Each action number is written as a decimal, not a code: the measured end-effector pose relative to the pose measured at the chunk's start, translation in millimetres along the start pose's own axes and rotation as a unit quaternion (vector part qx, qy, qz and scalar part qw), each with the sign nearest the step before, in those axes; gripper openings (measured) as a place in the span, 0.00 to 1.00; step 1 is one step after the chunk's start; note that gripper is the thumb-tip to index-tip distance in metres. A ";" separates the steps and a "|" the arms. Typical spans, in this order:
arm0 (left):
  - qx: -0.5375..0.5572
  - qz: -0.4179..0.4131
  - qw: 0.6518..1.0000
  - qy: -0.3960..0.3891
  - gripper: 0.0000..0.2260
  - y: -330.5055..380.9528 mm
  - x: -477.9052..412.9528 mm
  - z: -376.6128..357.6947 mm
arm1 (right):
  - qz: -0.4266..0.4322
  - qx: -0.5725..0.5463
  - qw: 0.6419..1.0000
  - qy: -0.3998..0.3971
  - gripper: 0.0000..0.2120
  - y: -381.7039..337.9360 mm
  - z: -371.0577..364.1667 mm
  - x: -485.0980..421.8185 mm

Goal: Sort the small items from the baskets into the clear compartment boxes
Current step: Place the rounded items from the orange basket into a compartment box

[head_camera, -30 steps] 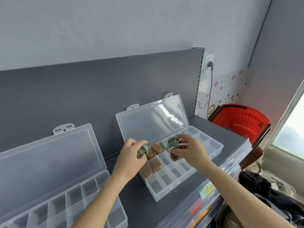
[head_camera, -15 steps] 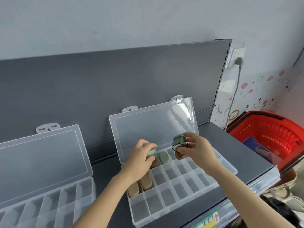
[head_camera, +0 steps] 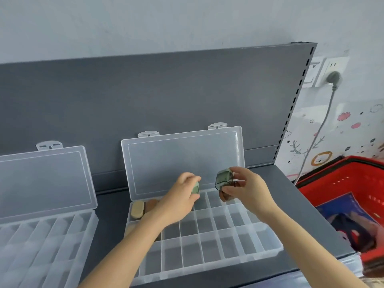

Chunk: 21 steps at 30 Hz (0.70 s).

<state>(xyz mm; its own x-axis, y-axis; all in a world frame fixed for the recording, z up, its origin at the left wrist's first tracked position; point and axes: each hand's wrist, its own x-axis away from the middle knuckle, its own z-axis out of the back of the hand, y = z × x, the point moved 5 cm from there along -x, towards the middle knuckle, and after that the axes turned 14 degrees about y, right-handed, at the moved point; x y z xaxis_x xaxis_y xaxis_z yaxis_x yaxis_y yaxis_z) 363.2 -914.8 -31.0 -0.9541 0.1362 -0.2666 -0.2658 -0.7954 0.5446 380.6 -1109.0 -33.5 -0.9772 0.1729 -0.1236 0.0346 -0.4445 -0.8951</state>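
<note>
Grey shelf [head_camera: 301, 204], compartment box [head_camera: 207, 267], left hand [head_camera: 178, 200] pinching upright green item [head_camera: 195, 189], right hand [head_camera: 249, 192] gripping tilted case [head_camera: 223, 179]

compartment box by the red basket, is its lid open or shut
Open. The lid of the compartment box stands upright against the grey back panel, leaving the compartments uncovered.

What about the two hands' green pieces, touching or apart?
Apart: head view shows a plain gap between the light green piece and the dark cube.
</note>
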 end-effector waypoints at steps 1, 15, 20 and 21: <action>-0.004 0.004 1.000 -0.010 0.20 1.0 0.2 -4.1 | 0.001 -0.003 1.000 -0.003 0.24 2.0 0.9 -1.0; -0.054 0.019 0.998 -0.030 0.28 -0.4 -4.7 -22.7 | 0.006 -0.043 0.999 -0.002 0.18 4.2 22.1 3.1; -0.062 0.003 0.996 -0.066 0.23 -6.1 0.8 -21.4 | -0.005 -0.044 0.999 0.005 0.22 6.3 20.6 3.2; -0.064 0.000 0.996 -0.065 0.23 -7.2 1.3 -20.9 | -0.006 -0.048 0.999 0.004 0.22 6.2 19.5 4.1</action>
<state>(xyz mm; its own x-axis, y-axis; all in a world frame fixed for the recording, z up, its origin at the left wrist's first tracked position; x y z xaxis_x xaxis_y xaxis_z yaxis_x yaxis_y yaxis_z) 366.8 -921.2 -52.0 -0.9660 0.2057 -0.1566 -0.2545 -0.8631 0.4362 372.7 -1128.2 -31.2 -0.9761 0.1847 -0.1147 0.0422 -0.3566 -0.9333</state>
